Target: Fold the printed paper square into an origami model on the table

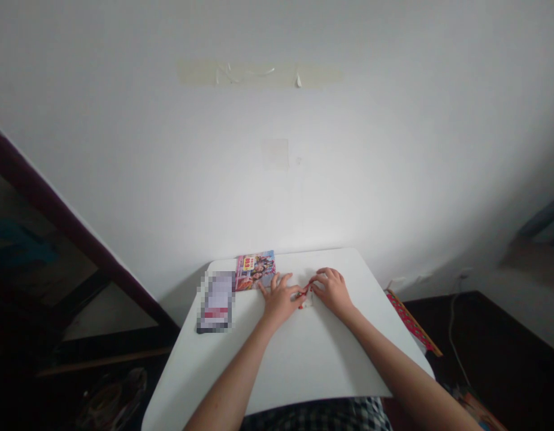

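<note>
Over the white table [285,359], my left hand [278,300] and my right hand [334,294] come close together. Both pinch a thin, dark red strip [306,289] between thumb and fingertips, the left at its near end and the right at its far end. Its exact kind is too small to make out. Just below it lies a small pale piece with red marks [307,301], partly hidden by my fingers; I cannot tell whether the two are joined. The other fingers of my left hand spread toward a colourful printed booklet [254,270], close to its lower right corner.
A phone-like object [217,302], blurred by pixels, lies at the table's left side. The white wall [277,203] stands right behind the table. On the left leans a dark-framed panel [79,209]; a red patterned item [411,320] is beyond the right edge.
</note>
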Action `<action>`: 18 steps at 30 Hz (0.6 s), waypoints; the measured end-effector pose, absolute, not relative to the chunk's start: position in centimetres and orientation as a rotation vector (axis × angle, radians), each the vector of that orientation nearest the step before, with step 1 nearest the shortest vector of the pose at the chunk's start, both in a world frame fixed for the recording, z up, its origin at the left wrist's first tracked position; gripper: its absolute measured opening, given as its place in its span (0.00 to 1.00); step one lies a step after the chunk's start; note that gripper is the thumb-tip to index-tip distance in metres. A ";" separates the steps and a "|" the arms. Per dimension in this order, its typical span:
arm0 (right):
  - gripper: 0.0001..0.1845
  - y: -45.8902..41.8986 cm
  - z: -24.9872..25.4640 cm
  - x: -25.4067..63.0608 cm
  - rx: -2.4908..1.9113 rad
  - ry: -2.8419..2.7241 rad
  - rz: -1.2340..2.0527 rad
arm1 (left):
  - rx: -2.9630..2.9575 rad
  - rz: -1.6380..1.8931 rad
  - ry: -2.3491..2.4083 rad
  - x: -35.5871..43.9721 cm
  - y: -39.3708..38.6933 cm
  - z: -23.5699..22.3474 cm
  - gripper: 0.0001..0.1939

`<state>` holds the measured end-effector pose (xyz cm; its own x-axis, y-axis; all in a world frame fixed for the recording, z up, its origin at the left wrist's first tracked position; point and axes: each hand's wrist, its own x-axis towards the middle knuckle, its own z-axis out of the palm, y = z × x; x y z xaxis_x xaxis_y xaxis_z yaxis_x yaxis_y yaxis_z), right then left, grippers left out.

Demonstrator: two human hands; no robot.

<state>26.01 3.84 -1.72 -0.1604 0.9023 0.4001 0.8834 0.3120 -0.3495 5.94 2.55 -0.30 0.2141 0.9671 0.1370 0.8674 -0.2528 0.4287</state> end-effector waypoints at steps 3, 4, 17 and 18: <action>0.10 3.6 -1.8 26.0 -1.571 -2.054 0.048 | 2.218 0.539 1.733 5.9 2.6 -0.2 0.10; 0.10 3.6 -1.8 26.1 -1.569 -2.060 0.051 | 2.214 0.534 1.736 5.9 2.6 -0.1 0.10; 0.21 2.7 -2.4 26.7 -1.523 -2.150 0.071 | 2.237 0.523 1.753 5.9 2.7 -0.3 0.11; 0.22 2.6 -2.5 26.7 -1.524 -2.159 0.073 | 2.240 0.524 1.757 5.9 2.8 -0.3 0.11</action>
<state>26.72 2.57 -2.46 -0.2542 0.8975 0.3604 0.8712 0.3743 -0.3178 5.92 2.75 -0.33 0.2097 0.9694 0.1275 0.8809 -0.2439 0.4056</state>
